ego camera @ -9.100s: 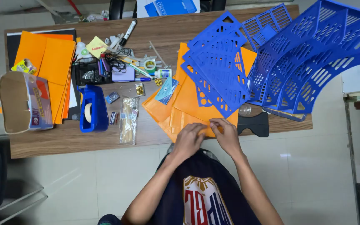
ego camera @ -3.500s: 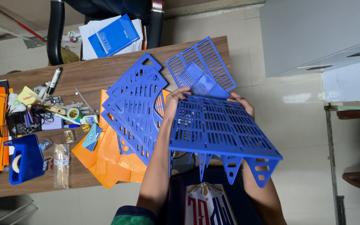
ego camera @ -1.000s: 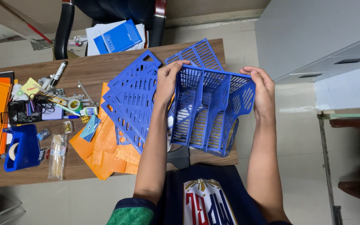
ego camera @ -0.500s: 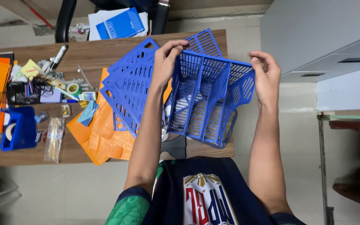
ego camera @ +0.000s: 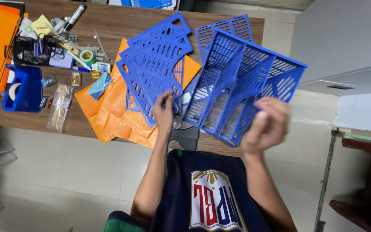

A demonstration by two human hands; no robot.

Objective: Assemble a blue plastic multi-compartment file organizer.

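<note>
Plastic made up the blue slatted file rack (ego camera: 241, 86), a rigid lattice of thin bars with upright dividers, held tilted above the near edge of the wooden desk (ego camera: 121, 21). The right hand (ego camera: 266, 125) was blurred and curled at the rack's lower right corner; whether it gripped could not be told. The left hand (ego camera: 165, 112) was closed with fingers bent at the rack's lower left side, just over the loose blue panels (ego camera: 155, 64). Those flat, curved, slotted panels lay left of the rack on orange paper sheets (ego camera: 117, 107). Farther left of the rack sat a blue tape dispenser (ego camera: 22, 88) and a clear narrow packet (ego camera: 60, 107). Beyond the rack's top lay a blue booklet (ego camera: 151, 3). Pale floor tiles (ego camera: 65, 172) spread below the desk.
</note>
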